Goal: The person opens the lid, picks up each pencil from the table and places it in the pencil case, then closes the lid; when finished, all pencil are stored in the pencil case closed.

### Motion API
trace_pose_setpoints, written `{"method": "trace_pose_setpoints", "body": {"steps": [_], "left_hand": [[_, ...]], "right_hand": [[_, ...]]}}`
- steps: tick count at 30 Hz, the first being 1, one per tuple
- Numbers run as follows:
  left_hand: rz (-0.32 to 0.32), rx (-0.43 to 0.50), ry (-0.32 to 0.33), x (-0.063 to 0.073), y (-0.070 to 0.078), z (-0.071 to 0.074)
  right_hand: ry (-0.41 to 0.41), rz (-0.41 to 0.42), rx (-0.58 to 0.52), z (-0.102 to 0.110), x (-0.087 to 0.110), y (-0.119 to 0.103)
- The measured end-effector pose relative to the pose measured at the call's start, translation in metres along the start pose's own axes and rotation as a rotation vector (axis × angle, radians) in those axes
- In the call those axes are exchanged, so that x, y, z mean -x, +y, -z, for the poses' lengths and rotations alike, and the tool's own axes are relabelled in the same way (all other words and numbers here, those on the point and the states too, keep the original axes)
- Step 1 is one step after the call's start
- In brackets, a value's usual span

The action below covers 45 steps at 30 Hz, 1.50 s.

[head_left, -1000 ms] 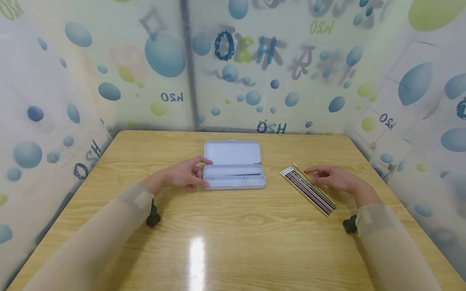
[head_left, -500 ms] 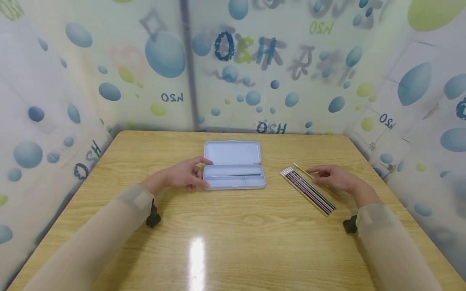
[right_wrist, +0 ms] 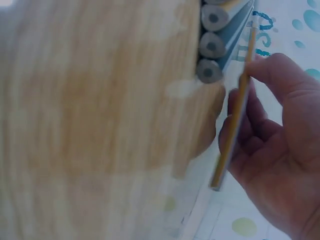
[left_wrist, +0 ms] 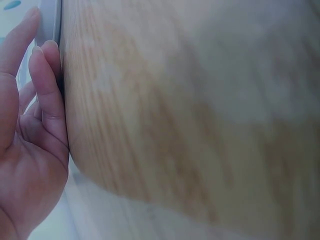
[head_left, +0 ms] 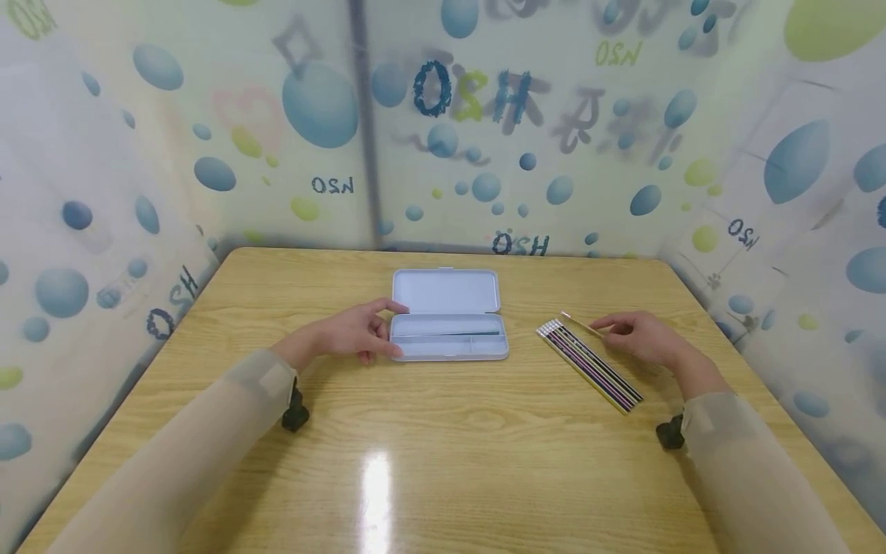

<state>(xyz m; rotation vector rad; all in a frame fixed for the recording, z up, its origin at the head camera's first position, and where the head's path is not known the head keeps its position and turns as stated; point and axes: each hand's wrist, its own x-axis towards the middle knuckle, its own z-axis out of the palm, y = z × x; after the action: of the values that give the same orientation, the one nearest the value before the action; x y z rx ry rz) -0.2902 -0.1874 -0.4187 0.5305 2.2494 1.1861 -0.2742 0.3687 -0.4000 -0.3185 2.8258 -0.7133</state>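
Observation:
A light-blue pencil case (head_left: 450,348) lies with its lid (head_left: 446,290) folded back, and a thin dark strip lies along its long compartment. My left hand (head_left: 353,331) holds the case at its left end, index finger near the hinge and thumb at the front corner. In the right wrist view, my right hand (right_wrist: 285,130) pinches one yellowish pencil (right_wrist: 232,130) between thumb and fingers. That pencil slants beside a flat row of several striped pencils (head_left: 588,365) with white tips at the far end; their blunt grey ends (right_wrist: 212,45) show close by in the right wrist view.
The wooden table (head_left: 484,462) is bounded behind and at both sides by patterned curtains (head_left: 277,154). The row of pencils lies to the right of the case, slanting toward the right front.
The right hand has drawn one pencil away from the row's right side and raised it slightly. The left hand stays at the case. The head view has shifted a little.

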Motion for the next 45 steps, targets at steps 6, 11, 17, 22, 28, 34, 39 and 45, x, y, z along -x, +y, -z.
{"method": "trace_pose_setpoints", "body": {"steps": [6,11,17,22,28,34,39,45], "left_hand": [[-0.007,0.000,-0.002,-0.001,-0.001,-0.001],[-0.005,-0.002,-0.003,-0.001,0.001,0.000],[-0.003,0.003,0.001,0.000,-0.001,0.000],[-0.006,0.001,0.002,0.001,-0.001,-0.001],[-0.005,-0.001,0.004,0.002,0.000,0.000],[-0.007,0.006,0.004,0.001,0.001,0.000],[-0.013,0.010,0.000,0.001,-0.001,0.000],[-0.010,0.019,-0.003,0.001,0.000,0.000]], "right_hand": [[0.058,0.007,-0.065,0.005,0.003,-0.003],[0.056,0.052,-0.067,0.007,0.004,-0.013],[0.059,0.108,-0.065,0.008,0.001,-0.026],[0.051,0.143,-0.074,0.008,-0.002,-0.044],[0.023,0.142,-0.070,0.006,-0.009,-0.065],[-0.001,0.147,-0.102,0.001,-0.020,-0.085],[0.000,0.171,-0.132,-0.005,-0.029,-0.101],[0.009,0.218,-0.119,-0.016,-0.043,-0.118]]}}
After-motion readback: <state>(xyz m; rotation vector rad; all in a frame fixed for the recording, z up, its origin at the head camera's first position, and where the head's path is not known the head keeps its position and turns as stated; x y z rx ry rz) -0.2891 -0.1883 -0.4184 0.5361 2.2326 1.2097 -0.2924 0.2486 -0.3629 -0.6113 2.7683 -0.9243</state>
